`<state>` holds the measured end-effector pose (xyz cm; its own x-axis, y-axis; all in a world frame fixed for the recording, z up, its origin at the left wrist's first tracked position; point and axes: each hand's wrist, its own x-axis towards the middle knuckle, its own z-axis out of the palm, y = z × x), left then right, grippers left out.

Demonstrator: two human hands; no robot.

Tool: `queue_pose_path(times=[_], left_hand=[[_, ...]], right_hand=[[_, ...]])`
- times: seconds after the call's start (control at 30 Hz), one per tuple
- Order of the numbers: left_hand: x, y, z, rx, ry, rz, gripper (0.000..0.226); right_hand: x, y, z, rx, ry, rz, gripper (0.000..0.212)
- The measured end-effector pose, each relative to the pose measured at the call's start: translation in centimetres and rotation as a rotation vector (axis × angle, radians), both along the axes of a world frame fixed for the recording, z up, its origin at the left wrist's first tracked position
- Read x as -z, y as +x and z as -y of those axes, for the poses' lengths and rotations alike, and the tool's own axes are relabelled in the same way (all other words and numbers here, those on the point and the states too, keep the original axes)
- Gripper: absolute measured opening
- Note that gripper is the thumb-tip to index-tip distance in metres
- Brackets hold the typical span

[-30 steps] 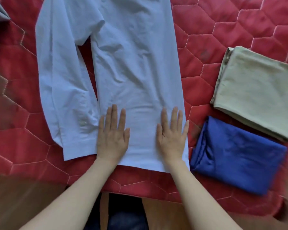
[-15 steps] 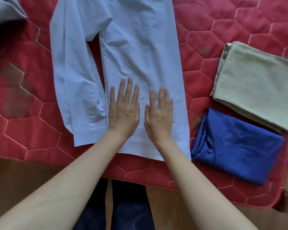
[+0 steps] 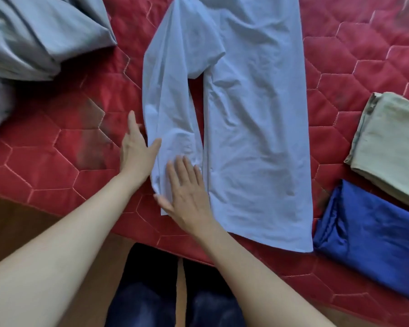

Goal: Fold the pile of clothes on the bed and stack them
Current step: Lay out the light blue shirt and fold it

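Note:
A pale blue long-sleeved shirt (image 3: pixel 255 128) lies flat on the red quilted bed (image 3: pixel 57 161), its body partly folded lengthwise and its left sleeve (image 3: pixel 165 119) stretched down toward me. My left hand (image 3: pixel 137 149) rests at the sleeve's outer edge near the cuff, thumb on the cloth and fingers straight on the quilt. Flat on the cuff end of the sleeve lies my right hand (image 3: pixel 187 192), fingers straight. A folded blue garment (image 3: pixel 368 244) and a folded olive-green one (image 3: pixel 392 142) lie at the right.
A crumpled grey garment (image 3: pixel 33 36) sits at the back left of the bed. The bed's near edge runs across below my hands, with brown floor (image 3: pixel 14 220) and my dark trouser legs beneath.
Both hands have left the shirt's body and moved left onto the sleeve near its cuff. The camera has shifted left, bringing the grey garment into view.

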<state>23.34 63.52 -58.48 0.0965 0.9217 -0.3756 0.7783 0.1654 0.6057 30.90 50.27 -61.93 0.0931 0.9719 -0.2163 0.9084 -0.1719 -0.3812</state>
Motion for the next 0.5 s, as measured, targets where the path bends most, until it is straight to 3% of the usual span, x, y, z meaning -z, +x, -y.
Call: queue_pose_path(times=[0.13,0.23,0.3,0.43,0.5], left_hand=[[0.8,-1.9,0.3,-0.008,-0.044,0.087,0.027],[2.3,-3.0,0.1,-0.045,-0.157,0.162,0.008],[2.5,-3.4,-0.2,-0.093,-0.273,0.242,0.008],[1.2,-3.0,-1.1,-0.263,-0.556,0.409,0.034],[0.8,-3.0,-1.3,-0.284,-0.650,0.454,0.036]], right_hand=[[0.4,-4.2,-0.6,0.159,-0.064,0.065,0.086],[0.1,-5.4,-1.8,0.297,-0.021,0.112,0.074],[0.1,-5.4,-2.5,0.371,0.000,0.116,0.068],[0.1,-5.0,-3.5,0.469,0.162,0.104,0.034],[-0.3,-4.7,-3.9,0.516,0.212,0.072,0.023]])
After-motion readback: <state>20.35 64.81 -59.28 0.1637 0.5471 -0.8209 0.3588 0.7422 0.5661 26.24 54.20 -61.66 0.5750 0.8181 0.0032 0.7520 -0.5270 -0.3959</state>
